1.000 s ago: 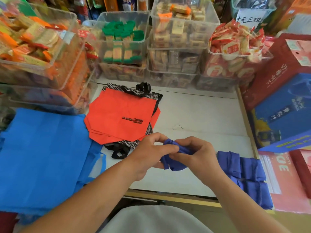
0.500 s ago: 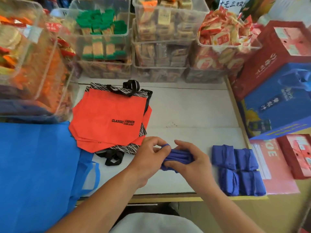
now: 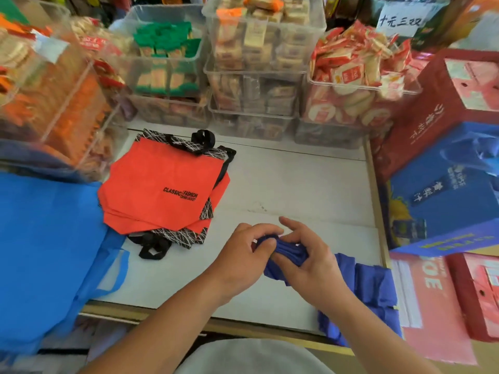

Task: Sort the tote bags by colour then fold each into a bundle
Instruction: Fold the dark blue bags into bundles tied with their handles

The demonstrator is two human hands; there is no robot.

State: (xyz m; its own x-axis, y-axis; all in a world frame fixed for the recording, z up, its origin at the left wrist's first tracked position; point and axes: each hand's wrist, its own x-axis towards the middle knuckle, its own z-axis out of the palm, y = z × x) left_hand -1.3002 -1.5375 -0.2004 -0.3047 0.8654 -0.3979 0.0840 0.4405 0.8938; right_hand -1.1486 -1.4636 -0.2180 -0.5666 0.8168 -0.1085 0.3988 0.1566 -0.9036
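Roughly, I judge this a third done: finished navy bundles (image 3: 370,282) lie on the white counter (image 3: 297,179), just right of my hands. My left hand (image 3: 243,255) and right hand (image 3: 310,263) both pinch a half-rolled navy tote bag (image 3: 286,252) above the counter. The orange tote bags (image 3: 162,184) and light-blue tote bags (image 3: 46,238) lie sorted but unfolded.

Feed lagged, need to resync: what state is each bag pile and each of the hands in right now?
Dark blue bag: bunched small, gripped between both hands.
Left hand: fingers curled round the bag.
Right hand: holding the bag's right side.
Dark blue bundles: folded, lying beside the right forearm.
Orange bags: flat, unfolded, stacked.
Light blue bags: flat, unfolded, at left.
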